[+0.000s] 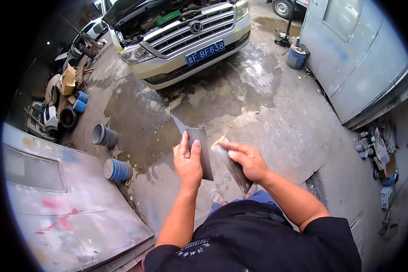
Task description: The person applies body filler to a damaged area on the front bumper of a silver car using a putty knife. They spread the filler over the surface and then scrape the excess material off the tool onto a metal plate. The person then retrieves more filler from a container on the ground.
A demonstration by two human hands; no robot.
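In front of my body, my left hand is closed on a flat grey putty spreader, its thumb laid along the near face. A thin pointed corner of sheet sticks out beyond those fingers; whether it belongs to the same spreader I cannot tell. My right hand grips a second putty spreader, a dark, smeared blade slanting down toward my legs. A pale yellow smear like putty clings near the right fingertips. The two blades are close together but apart, and the right one is slightly blurred.
Ahead stands a light-coloured van with its hood up. A dark bucket and a blue bucket stand at left beside a paint-marked panel. Another grey panel rises at right, near a blue pail. Wet patches mark the concrete.
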